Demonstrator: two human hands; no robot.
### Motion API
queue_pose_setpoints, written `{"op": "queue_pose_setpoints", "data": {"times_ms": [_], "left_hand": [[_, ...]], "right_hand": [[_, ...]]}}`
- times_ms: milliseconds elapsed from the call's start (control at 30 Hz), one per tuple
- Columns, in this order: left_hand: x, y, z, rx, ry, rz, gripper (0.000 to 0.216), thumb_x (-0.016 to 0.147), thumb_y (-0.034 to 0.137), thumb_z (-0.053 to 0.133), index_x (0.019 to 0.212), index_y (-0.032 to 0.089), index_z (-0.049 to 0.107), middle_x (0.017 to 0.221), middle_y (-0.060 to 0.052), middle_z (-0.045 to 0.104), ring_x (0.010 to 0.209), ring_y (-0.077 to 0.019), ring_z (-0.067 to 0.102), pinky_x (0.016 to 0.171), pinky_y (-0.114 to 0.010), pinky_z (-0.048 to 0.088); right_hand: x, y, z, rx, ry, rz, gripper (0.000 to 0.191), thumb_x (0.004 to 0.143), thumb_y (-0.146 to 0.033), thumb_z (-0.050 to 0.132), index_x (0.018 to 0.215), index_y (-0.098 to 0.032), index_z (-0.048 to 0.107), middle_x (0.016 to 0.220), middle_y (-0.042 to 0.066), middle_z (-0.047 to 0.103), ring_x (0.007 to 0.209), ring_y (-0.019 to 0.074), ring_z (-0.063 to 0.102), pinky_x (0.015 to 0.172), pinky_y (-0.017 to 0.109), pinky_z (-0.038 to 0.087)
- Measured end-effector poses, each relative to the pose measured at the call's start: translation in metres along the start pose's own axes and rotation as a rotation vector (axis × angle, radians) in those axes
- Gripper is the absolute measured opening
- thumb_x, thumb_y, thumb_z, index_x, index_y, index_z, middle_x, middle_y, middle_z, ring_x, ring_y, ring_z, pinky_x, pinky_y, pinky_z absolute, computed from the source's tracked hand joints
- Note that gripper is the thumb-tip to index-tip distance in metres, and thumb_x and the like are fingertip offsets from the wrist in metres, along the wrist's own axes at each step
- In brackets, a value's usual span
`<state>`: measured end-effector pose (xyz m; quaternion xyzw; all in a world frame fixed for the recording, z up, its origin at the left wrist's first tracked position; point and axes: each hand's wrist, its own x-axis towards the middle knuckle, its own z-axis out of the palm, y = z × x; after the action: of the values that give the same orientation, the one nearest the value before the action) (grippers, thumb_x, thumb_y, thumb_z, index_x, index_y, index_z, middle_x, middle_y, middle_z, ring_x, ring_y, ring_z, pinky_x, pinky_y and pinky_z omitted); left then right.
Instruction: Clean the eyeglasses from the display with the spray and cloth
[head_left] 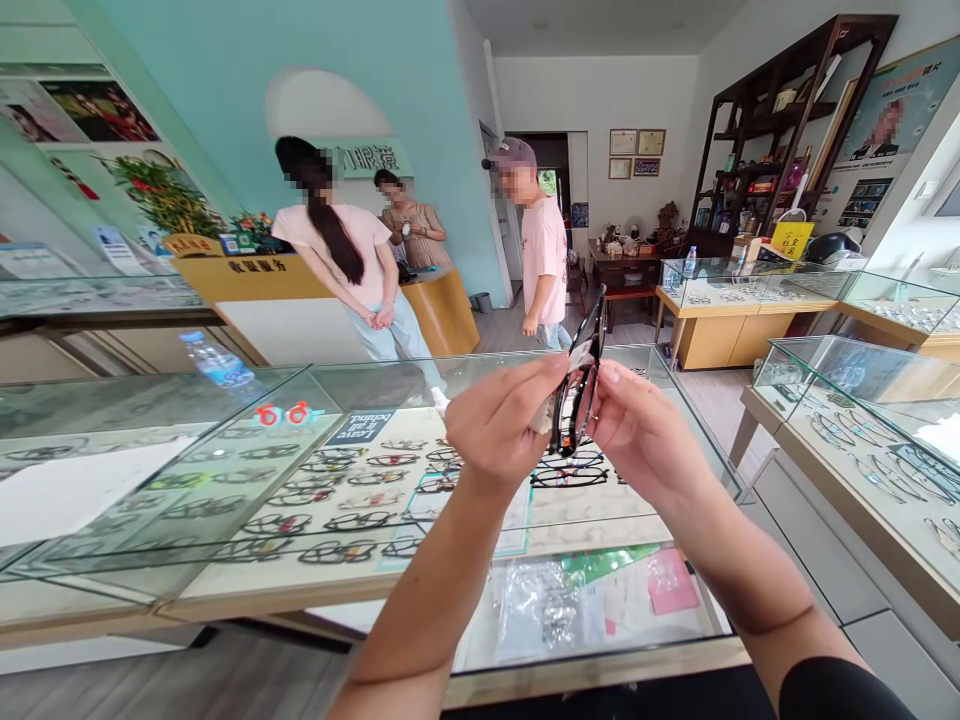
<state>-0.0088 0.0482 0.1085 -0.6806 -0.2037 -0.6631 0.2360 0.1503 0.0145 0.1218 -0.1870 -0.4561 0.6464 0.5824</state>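
Note:
A pair of dark-framed glasses (pixel 576 405) is held up edge-on between my two hands, above a glass display case (pixel 450 545). My left hand (pixel 502 415) is closed on one side of the frame, with a whitish piece, perhaps a cloth or label, by its fingertips. On the other side my right hand (pixel 645 415) pinches the frame between thumb and fingers. Below, inside the case, rows of eyeglasses (pixel 360 521) lie on a pale surface. Part of the frame is hidden behind my fingers.
A water bottle (pixel 217 362), red toy-like glasses (pixel 283 414) and a white sheet (pixel 97 487) lie on the left counter. Clear plastic bags (pixel 540 605) are in the open drawer below. Another display case (pixel 862 440) stands right. Several people stand beyond.

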Motion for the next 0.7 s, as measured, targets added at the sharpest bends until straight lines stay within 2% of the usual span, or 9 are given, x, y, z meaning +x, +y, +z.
{"op": "queue_pose_setpoints", "data": {"times_ms": [100, 233, 333, 467, 600, 700], "left_hand": [[0.003, 0.001, 0.0, -0.004, 0.005, 0.097, 0.026, 0.096, 0.014, 0.076, 0.114, 0.03, 0.082, 0.1, -0.003, 0.089, 0.083, -0.0206, 0.084, 0.07, -0.029, 0.06], [0.004, 0.002, 0.0, 0.009, 0.013, 0.058, 0.014, 0.096, 0.018, 0.077, 0.104, 0.028, 0.082, 0.098, -0.003, 0.089, 0.081, -0.0204, 0.085, 0.069, -0.031, 0.062], [0.004, 0.0, 0.001, -0.11, 0.105, -0.166, 0.006, 0.095, 0.026, 0.083, 0.1, 0.025, 0.082, 0.094, -0.003, 0.088, 0.082, -0.0212, 0.084, 0.073, -0.033, 0.063], [0.014, -0.006, -0.004, -0.351, 0.201, -0.57, 0.021, 0.094, 0.045, 0.084, 0.094, 0.024, 0.08, 0.087, -0.003, 0.085, 0.057, -0.0133, 0.069, 0.06, -0.031, 0.055], [0.027, -0.012, -0.013, -0.472, 0.132, -0.813, 0.042, 0.081, 0.063, 0.09, 0.085, 0.025, 0.074, 0.083, -0.003, 0.082, 0.05, -0.0117, 0.057, 0.049, -0.031, 0.046], [0.032, -0.015, -0.015, -0.559, 0.07, -0.936, 0.049, 0.074, 0.068, 0.092, 0.086, 0.025, 0.073, 0.075, -0.002, 0.077, 0.046, -0.0095, 0.052, 0.044, -0.027, 0.037]], "right_hand": [[0.001, -0.002, 0.002, 0.051, 0.004, 0.023, 0.025, 0.082, -0.045, 0.083, 0.077, -0.025, 0.069, 0.076, -0.001, 0.065, 0.073, 0.017, 0.058, 0.074, 0.032, 0.051], [0.003, -0.01, 0.002, 0.123, 0.016, 0.061, 0.024, 0.075, -0.041, 0.085, 0.076, -0.024, 0.069, 0.077, -0.002, 0.063, 0.072, 0.0149, 0.055, 0.072, 0.03, 0.05], [0.004, -0.017, -0.003, 0.082, -0.028, 0.058, 0.026, 0.075, -0.041, 0.081, 0.07, -0.024, 0.063, 0.071, -0.002, 0.055, 0.069, 0.0152, 0.05, 0.068, 0.03, 0.047], [0.006, -0.024, -0.012, -0.03, -0.147, 0.063, 0.026, 0.076, -0.041, 0.072, 0.065, -0.025, 0.056, 0.066, -0.002, 0.046, 0.065, 0.0161, 0.045, 0.063, 0.032, 0.04], [0.007, -0.025, -0.013, -0.094, -0.164, 0.095, 0.025, 0.072, -0.039, 0.07, 0.063, -0.025, 0.051, 0.066, -0.002, 0.047, 0.062, 0.0162, 0.045, 0.06, 0.033, 0.038], [0.007, -0.025, -0.011, -0.109, -0.125, 0.081, 0.022, 0.07, -0.037, 0.07, 0.065, -0.026, 0.052, 0.066, -0.002, 0.05, 0.063, 0.0163, 0.046, 0.062, 0.032, 0.04]]}}
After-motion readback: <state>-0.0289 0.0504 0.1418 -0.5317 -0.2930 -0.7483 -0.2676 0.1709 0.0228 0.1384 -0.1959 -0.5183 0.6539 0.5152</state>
